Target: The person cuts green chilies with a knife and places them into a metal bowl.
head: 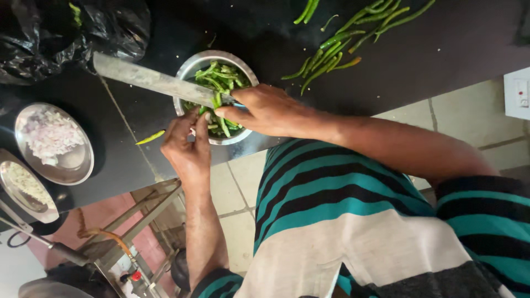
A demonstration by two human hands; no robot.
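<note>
Green chillies (pixel 220 83): heaped cut in the steel bowl (pixel 190 66), so pieces drop straight in.
Plates (pixel 77 165): left of the bowl, holding chopped onion, apart from the cutting.
Left hand (pixel 187 146): at the bowl's near rim, grip pinched on one chilli.
Knife (pixel 149 80): blade across the bowl.
Right hand (pixel 265 110): grip clamped on the knife handle.
Whole chillies (pixel 342 44): right of the bowl on the counter (pixel 452 49).
</note>
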